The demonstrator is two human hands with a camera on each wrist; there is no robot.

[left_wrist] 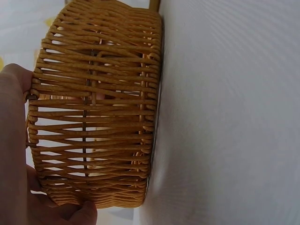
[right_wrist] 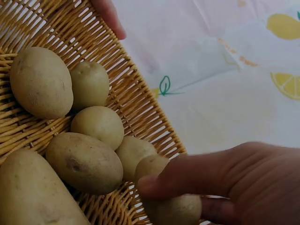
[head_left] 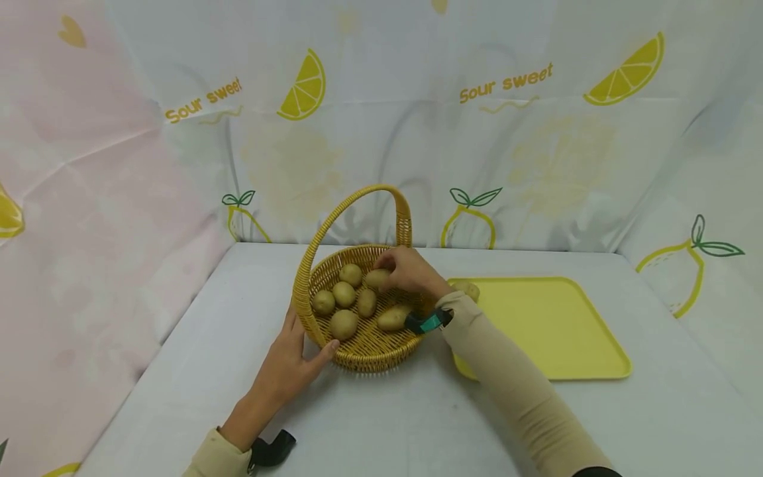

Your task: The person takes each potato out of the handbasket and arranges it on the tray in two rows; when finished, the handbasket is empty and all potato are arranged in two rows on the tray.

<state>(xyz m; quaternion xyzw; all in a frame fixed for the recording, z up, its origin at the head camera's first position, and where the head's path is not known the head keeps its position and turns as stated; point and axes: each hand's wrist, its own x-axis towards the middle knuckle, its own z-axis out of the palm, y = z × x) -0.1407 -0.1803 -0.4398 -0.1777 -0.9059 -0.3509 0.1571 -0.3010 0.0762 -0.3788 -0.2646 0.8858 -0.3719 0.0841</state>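
Note:
A round wicker basket (head_left: 372,364) with a tall arched handle stands on the white table, with several potatoes (head_left: 344,324) lying inside. At the basket's left side, my left hand (head_left: 286,364) grips the wall, thumb at the rim; the left wrist view shows fingertips curled against the weave. My right hand (head_left: 410,270) reaches into the far right part of the basket and pinches a potato (right_wrist: 173,208) between thumb and fingers. That potato sits close beside the others near the basket wall. Part of the basket's right side is hidden behind my right wrist.
A yellow tray (head_left: 545,331) lies on the table to the right of the basket. One or more potatoes (head_left: 467,289) rest at its far left corner, partly hidden by my right arm. Behind the table hangs a lemon-printed cloth (head_left: 369,132).

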